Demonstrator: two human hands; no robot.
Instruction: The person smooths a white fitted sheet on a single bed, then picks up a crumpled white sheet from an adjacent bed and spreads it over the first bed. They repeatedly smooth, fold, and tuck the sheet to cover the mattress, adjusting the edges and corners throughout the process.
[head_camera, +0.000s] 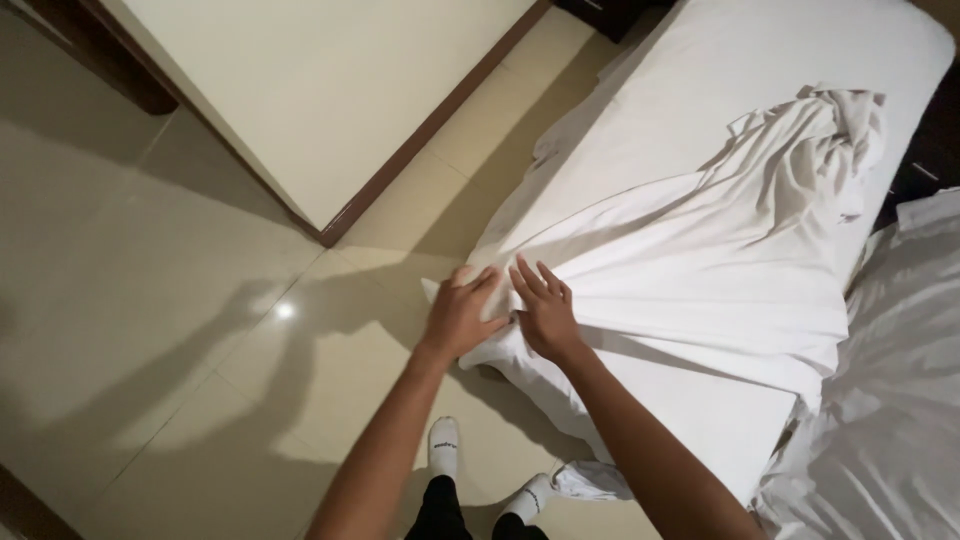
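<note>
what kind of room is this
Most likely a bedroom, perhaps a hotel room. A mattress stands on a glossy tiled floor, and both hands, left hand and right hand, press on a white sheet spread over its corner. More rumpled white bedding lies to the right.
</note>
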